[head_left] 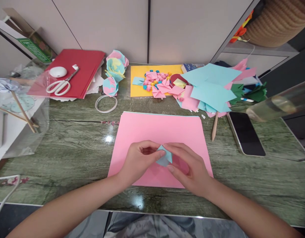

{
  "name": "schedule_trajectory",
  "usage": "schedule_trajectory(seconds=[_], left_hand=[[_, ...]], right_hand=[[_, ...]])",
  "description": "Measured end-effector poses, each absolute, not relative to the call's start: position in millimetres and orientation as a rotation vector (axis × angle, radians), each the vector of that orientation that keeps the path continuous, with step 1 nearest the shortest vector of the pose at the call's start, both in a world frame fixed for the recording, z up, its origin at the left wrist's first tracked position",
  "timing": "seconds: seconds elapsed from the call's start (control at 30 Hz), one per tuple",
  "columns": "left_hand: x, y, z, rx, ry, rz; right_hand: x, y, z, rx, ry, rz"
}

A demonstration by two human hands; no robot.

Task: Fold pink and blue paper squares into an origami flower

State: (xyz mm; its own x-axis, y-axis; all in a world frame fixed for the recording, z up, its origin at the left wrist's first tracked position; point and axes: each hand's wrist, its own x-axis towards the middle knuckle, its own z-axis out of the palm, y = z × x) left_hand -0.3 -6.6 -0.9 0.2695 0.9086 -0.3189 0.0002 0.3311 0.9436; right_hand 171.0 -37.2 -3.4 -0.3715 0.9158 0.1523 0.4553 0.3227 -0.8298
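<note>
Both my hands meet over a large pink paper sheet (157,130) lying on the green marbled table (75,145). Between them is a small folded light-blue paper piece (164,158). My left hand (137,162) pinches its left corner with thumb and fingers curled. My right hand (186,167) lies over its right side, fingers pressed on it and thumb under its lower edge.
Behind the pink sheet lie a tape ring (106,103), a yellow sheet (142,81) with small folded pieces, blue and pink paper squares (212,89), a pencil (214,126) and a phone (246,133). White scissors (60,86) rest on red paper at the back left.
</note>
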Motion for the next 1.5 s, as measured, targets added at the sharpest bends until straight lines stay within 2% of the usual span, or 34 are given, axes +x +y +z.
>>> schedule_trajectory(seconds=[0.33,0.57,1.03,1.5], left_hand=[[0.5,-6.9,-0.8,0.990,1.071,0.765],[-2.5,-5.6,-2.8,0.938,1.044,0.731],[3.2,-9.4,-7.5,1.015,0.992,0.740],[-2.3,-4.7,-4.6,0.921,1.035,0.823]], right_hand=[[167.7,-35.8,-4.6,-1.279,-1.784,0.945],[170.9,-34.6,-7.3,-1.161,-1.806,0.929],[165.4,-34.9,-10.4,-1.371,-1.614,1.079],[170.3,-30.7,-7.1,-1.309,-1.568,1.213]])
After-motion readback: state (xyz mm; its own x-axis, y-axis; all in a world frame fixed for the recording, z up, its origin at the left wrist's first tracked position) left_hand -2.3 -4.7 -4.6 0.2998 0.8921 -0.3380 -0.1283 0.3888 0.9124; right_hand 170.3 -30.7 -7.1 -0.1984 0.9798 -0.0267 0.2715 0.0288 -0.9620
